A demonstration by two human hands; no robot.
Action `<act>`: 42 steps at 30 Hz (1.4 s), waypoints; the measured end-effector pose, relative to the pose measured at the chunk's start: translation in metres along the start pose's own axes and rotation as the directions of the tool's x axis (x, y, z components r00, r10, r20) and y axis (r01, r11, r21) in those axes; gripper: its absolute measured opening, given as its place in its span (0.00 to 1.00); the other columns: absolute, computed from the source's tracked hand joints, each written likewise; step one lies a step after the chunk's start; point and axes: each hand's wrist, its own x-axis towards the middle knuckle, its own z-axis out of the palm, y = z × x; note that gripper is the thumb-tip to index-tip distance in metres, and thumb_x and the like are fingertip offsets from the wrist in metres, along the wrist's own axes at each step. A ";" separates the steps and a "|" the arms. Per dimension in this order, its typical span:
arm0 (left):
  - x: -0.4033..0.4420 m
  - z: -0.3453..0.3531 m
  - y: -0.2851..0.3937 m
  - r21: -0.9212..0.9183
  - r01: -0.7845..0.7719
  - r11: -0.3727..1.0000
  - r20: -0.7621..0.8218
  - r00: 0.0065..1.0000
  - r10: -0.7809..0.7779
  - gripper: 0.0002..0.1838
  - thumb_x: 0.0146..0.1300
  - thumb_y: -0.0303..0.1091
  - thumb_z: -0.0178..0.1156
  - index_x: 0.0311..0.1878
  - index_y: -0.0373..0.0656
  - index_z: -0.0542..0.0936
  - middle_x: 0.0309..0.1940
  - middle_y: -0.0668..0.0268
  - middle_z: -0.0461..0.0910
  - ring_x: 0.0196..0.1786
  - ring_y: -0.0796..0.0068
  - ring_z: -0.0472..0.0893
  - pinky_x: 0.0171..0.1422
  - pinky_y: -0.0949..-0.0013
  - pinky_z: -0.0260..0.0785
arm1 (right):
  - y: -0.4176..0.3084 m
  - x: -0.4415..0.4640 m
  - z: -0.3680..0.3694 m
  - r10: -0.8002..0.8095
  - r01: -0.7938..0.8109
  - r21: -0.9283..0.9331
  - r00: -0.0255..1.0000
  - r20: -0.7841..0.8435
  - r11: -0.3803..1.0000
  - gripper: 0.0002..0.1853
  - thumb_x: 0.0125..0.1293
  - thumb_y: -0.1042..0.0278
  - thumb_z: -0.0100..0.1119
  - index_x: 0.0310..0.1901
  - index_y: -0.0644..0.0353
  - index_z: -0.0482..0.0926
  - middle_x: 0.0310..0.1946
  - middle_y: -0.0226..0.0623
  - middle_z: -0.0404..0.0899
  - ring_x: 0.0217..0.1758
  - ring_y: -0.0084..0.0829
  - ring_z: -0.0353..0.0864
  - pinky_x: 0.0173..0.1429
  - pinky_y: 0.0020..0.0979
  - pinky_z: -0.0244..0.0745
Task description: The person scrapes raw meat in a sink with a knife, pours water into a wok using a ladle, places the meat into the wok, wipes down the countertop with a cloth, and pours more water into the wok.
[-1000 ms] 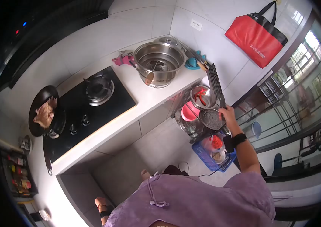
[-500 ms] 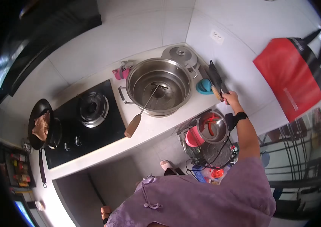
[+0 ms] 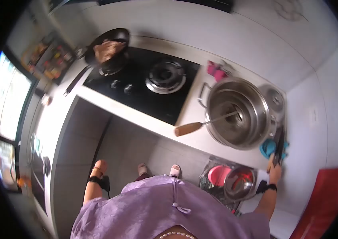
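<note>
My right hand [image 3: 274, 174] is closed around the handle of a dark-bladed kitchen knife [image 3: 281, 141] at the counter's right end, by the wall. The blade points toward the back and is blurred. A turquoise item [image 3: 267, 147] sits just left of the knife, and a wooden handle shows close to my fingers. My left hand [image 3: 100, 165] hangs low over the floor at the left, near the counter's front edge. Its fingers are too small and blurred to make out, and nothing can be seen in it.
A large steel pot [image 3: 238, 113] holds a long metal utensil with a wooden handle [image 3: 188, 129] over its rim. Left of it are the black gas stove [image 3: 137, 87] and a wok [image 3: 123, 36] with brown food. Below stand a steel bowl [image 3: 228, 187] with red pieces and a pink bowl [image 3: 218, 175].
My view has swung left, so the stove and pot appear farther right. My left hand has come further into view. My right hand stays at the knife handle.
</note>
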 end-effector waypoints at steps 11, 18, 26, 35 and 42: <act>-0.075 -0.095 0.083 -0.192 0.057 0.980 -0.045 0.997 -0.067 0.13 0.51 0.36 0.46 0.33 0.41 0.78 0.32 0.54 0.77 0.38 0.56 0.77 0.44 0.63 0.70 | -0.075 -0.065 -0.061 0.140 -0.129 0.060 0.961 -0.240 0.990 0.12 0.59 0.61 0.48 0.38 0.62 0.71 0.36 0.44 0.69 0.43 0.43 0.69 0.44 0.40 0.66; -0.105 -0.010 -0.021 -0.401 0.203 0.894 -0.092 0.961 -0.259 0.11 0.51 0.38 0.49 0.30 0.45 0.80 0.31 0.55 0.78 0.39 0.57 0.77 0.44 0.64 0.70 | -0.086 -0.133 0.022 0.007 0.074 0.279 0.960 -0.279 0.957 0.08 0.55 0.69 0.47 0.27 0.66 0.70 0.25 0.46 0.72 0.31 0.44 0.71 0.38 0.41 0.64; -0.160 0.123 -0.193 -0.744 0.391 0.541 0.198 0.903 -0.381 0.07 0.52 0.30 0.54 0.34 0.40 0.76 0.22 0.64 0.75 0.25 0.71 0.75 0.26 0.69 0.68 | -0.289 -0.276 0.030 -0.430 0.365 0.324 0.888 0.161 0.873 0.14 0.55 0.60 0.47 0.29 0.64 0.75 0.26 0.48 0.75 0.32 0.47 0.74 0.37 0.43 0.66; -0.269 0.181 -0.256 -0.863 0.489 -0.126 0.445 0.620 -0.646 0.05 0.51 0.29 0.52 0.27 0.41 0.76 0.15 0.65 0.73 0.16 0.73 0.73 0.20 0.69 0.67 | -0.555 -0.364 0.029 -0.864 0.699 0.512 0.447 0.232 0.499 0.13 0.55 0.59 0.53 0.27 0.61 0.76 0.20 0.43 0.75 0.24 0.40 0.75 0.29 0.35 0.67; -0.288 0.252 -0.235 -0.761 0.638 -0.121 0.527 0.498 -0.689 0.08 0.46 0.35 0.54 0.27 0.44 0.79 0.23 0.60 0.78 0.27 0.67 0.79 0.37 0.67 0.71 | -0.658 -0.418 0.039 -0.912 0.779 0.515 0.169 0.375 0.356 0.11 0.53 0.60 0.55 0.30 0.59 0.77 0.22 0.40 0.76 0.26 0.33 0.76 0.33 0.31 0.70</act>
